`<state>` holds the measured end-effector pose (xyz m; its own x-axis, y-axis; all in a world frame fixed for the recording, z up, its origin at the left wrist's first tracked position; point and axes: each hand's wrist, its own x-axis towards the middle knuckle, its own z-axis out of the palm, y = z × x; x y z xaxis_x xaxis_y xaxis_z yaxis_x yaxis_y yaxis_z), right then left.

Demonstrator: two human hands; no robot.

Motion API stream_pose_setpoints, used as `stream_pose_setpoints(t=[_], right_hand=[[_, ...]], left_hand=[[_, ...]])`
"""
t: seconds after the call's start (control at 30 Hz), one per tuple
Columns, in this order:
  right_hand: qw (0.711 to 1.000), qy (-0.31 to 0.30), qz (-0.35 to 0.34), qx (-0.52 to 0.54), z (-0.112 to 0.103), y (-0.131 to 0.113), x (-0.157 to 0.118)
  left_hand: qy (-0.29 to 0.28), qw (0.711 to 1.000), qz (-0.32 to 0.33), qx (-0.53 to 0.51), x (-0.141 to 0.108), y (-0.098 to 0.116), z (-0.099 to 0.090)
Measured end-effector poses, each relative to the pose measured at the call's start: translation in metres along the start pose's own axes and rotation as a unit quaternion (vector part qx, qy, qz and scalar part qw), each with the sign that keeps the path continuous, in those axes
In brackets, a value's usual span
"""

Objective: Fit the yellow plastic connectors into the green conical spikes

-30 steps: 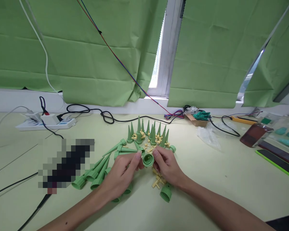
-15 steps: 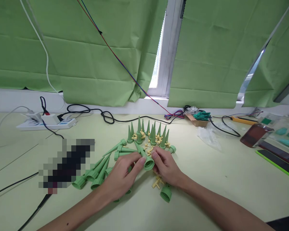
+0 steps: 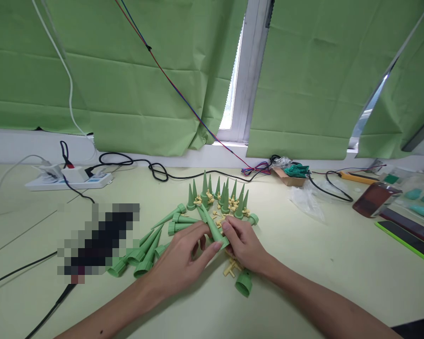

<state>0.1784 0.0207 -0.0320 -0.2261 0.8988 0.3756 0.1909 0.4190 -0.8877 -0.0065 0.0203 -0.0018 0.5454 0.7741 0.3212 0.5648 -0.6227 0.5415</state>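
A green watering spike (image 3: 213, 226), a tapered cone with a wide collar, lies between my hands with its point away from me. My left hand (image 3: 187, 252) holds it, thumb on the collar's near edge and fingers along its side. Thumb and forefinger of my right hand (image 3: 245, 242) are pinched together against the spike's right side; what they grip is hidden. Yellow T-shaped valves (image 3: 230, 269) lie under my right hand, beside another green spike (image 3: 243, 285). More loose spikes (image 3: 146, 261) lie to the left of my left hand.
Several upright spikes (image 3: 225, 200) with yellow valves stand beyond my hands. A white power strip (image 3: 70, 182) and a pixelated dark object (image 3: 99, 242) are at left. At right lie a plastic bag (image 3: 306, 202), a small cardboard box (image 3: 288, 177) and a green-edged phone (image 3: 408, 241).
The spike has turned in my hands, so its open end no longer faces me. My left thumb has slid right along the collar. My right hand has barely moved.
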Motion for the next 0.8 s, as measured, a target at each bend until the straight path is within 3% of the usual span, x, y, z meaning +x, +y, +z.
stream_pose_setpoints(t=[0.27, 0.8], right_hand=[[0.999, 0.018, -0.022, -0.041, 0.0003, -0.0021, 0.0017], [1.0, 0.006, 0.005, -0.021, 0.0015, -0.0053, 0.0031]], left_hand=[[0.013, 0.999, 0.036, 0.009, -0.0006, -0.0034, 0.0031], [0.04, 0.989, 0.136, 0.033, -0.002, -0.0103, 0.0047]])
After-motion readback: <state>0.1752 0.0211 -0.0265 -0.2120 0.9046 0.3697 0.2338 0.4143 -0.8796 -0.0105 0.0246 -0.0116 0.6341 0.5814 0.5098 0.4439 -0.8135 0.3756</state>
